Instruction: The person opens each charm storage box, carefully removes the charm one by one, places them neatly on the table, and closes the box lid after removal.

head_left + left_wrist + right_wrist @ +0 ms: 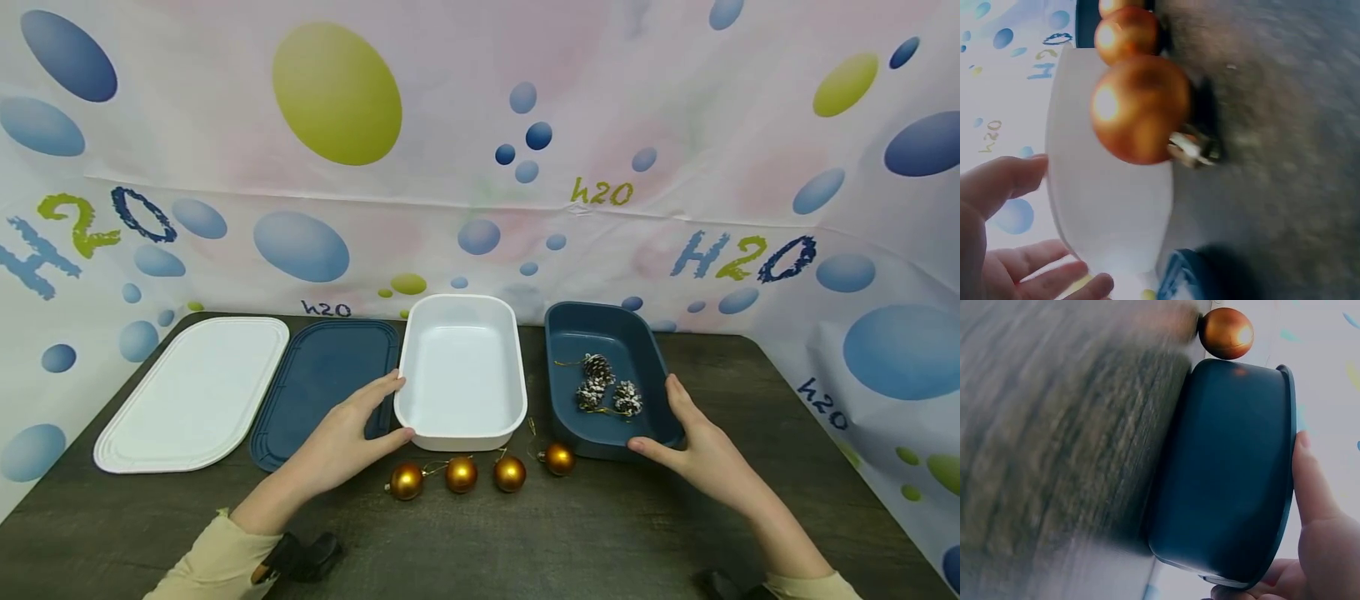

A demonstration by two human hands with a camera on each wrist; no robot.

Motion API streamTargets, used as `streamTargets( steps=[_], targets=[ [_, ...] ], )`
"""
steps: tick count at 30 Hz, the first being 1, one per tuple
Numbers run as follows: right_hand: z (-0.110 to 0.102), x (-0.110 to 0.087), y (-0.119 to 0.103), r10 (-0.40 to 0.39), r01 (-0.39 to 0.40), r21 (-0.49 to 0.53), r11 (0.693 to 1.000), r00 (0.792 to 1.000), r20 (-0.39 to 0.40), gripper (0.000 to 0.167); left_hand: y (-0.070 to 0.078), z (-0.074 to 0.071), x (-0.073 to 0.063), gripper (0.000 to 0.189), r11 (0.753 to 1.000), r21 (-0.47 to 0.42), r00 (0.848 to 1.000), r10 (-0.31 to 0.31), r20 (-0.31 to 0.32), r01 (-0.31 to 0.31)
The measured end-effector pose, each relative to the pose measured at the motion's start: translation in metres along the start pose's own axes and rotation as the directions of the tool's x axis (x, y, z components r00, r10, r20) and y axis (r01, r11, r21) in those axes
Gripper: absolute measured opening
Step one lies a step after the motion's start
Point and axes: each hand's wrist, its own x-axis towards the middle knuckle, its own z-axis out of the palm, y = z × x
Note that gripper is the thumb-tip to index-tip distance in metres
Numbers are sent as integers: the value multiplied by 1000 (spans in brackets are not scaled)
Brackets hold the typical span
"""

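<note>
My left hand (pixel 341 429) touches the left side and front-left corner of a white rectangular container (pixel 461 367), thumb and fingers spread. The left wrist view shows its thumb (pixel 1022 175) at the rim. On the right, my other hand (pixel 708 454) rests against the front-right corner of a dark blue container (pixel 600 325). Its thumb (pixel 1313 475) lies along the rim in the right wrist view. Inside the blue container are three white-tipped pinecones (pixel 592 392) with gold strings. Nothing shows in the white container.
Several gold Christmas balls (pixel 461 475) lie in a row in front of the containers. To the left, a white lid (pixel 195 392) and a dark blue lid (pixel 337 358) lie flat on the dark wooden table (pixel 480 550). A patterned backdrop (pixel 450 167) stands behind.
</note>
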Motion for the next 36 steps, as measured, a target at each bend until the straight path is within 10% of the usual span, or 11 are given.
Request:
streamTargets(
  steps=[10,16,27,36],
  targets=[
    [-2,-1,0,-1,1,9,1000,1000,-7,109,36,-11,26,71,997,77,1000,21,-1,-21],
    [-4,-1,1,10,-10,12,1000,1000,-4,109,70,-1,53,61,991,19,991,133,3,-133],
    [-6,-1,0,7,-7,24,1000,1000,3,109,122,42,105,47,966,-177,976,203,74,-188],
    [-6,1,-1,10,-10,21,1000,1000,7,108,144,89,127,38,969,-131,965,227,131,-210]
  ],
)
